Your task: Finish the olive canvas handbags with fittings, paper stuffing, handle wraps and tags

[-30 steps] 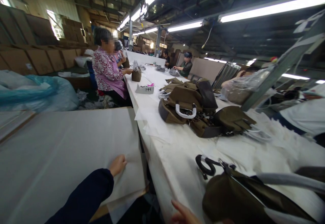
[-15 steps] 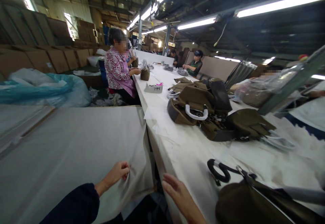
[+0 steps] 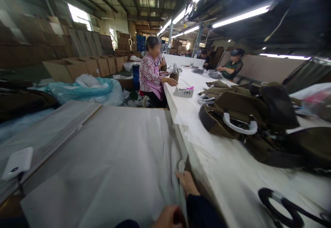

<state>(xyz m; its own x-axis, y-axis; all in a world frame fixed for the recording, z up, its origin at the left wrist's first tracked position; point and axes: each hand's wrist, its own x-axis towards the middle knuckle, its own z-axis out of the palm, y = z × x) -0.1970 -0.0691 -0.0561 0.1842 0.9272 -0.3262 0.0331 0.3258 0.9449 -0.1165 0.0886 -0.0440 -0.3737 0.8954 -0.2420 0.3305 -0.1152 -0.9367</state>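
A large white sheet point(image 3: 121, 159) covers the surface on the left, its right edge creased along the gap beside the table. My right hand point(image 3: 188, 182) is closed on that edge, with a bit of the sheet bunched above the fingertips. Lower down, my left hand point(image 3: 169, 217) has its fingers curled in at the sheet's near right edge; it is blurred and partly cut off at the bottom. Closest on the table is a black strap point(image 3: 279, 204) with light wrapping.
Brown bags point(image 3: 238, 111) with wrapped handles lie on the long white table point(image 3: 207, 166). Farther along are a white holder point(image 3: 183, 92) and a seated co-worker point(image 3: 151, 69). A white device point(image 3: 18, 163) rests at left; plastic bags point(image 3: 88, 88) and open cartons point(image 3: 77, 68) stand behind.
The view has swung left. My right hand, open over the table's edge before, is now closed on the sheet's edge. My left hand has come nearer to my body.
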